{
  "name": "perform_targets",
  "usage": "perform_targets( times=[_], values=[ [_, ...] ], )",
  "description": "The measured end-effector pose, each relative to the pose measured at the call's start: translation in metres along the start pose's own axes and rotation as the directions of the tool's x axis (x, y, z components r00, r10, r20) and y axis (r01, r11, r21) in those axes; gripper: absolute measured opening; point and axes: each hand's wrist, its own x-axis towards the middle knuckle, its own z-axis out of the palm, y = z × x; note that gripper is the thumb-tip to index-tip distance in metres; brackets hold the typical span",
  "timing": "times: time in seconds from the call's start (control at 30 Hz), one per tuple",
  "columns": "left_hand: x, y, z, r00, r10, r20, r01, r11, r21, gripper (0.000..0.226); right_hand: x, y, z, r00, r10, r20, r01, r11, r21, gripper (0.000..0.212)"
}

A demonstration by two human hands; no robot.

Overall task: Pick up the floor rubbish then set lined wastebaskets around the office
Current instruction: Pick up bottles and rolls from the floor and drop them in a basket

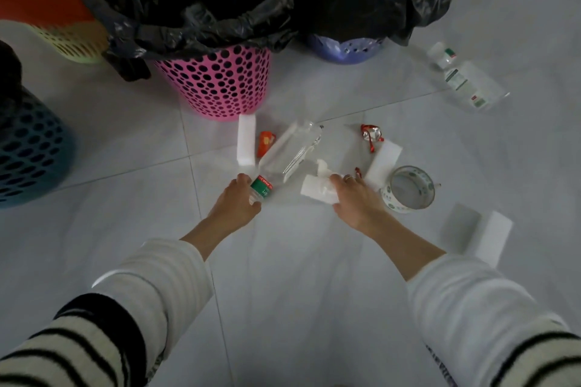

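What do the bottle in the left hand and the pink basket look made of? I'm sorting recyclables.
Bottle: clear, glossy thin plastic, apparently; the floor shows through it. Pink basket: moulded plastic, seemingly matt, with punched round holes.

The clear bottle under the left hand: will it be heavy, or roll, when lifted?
The clear bottle looks empty, so probably light. It lies on its side on smooth tile, so it may roll if nudged. The left hand grips its neck, which should steady it.

I see a pale tiled floor carrying baskets, clear bottles, white foam blocks and a tape roll.
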Motion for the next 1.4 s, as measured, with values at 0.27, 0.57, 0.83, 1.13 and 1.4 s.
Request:
perform_targets(
  times=[0.27, 0.57, 0.83, 1.13, 1.4],
  values=[
    [-0.019, 0.013, -0.039, 0.947, 0.141, -0.287, -0.224, 0.934, -0.279, 0.035, -0.003, -0.007, -0.056, 0.881, 0.434, -0.189, -0.098, 0.559, 0.824, 0.057],
    [-0.064, 0.063, -0.143, 0.619, -0.005, -0.785, -0.574, 0.68, -0.457, 0.008, -0.005, -0.071, -0.172, 0.688, 0.51, -0.516, 0.364, 0.373, 0.854, 0.058],
    [-0.061, 0.062, -0.21, 0.651, -0.305, -0.695, -0.502, 0.514, -0.696, 0.028, 0.034, -0.145, -0.231, 0.867, 0.315, -0.387, 0.336, 0.205, 0.919, 0.039],
    [-0.054, 0.046, -0.216, 0.847, -0.152, -0.509, -0.41, 0.424, -0.808, 0.049, 0.037, -0.152, -0.261, 0.993, 0.053, -0.105, 0.116, -0.284, 0.952, 0.057],
    [-0.036, 0.05, -0.146, 0.94, 0.16, -0.3, -0.303, 0.795, -0.525, 0.016, 0.023, -0.086, -0.181, 0.932, 0.359, -0.049, 0.049, 0.01, 0.999, 0.017]
  ],
)
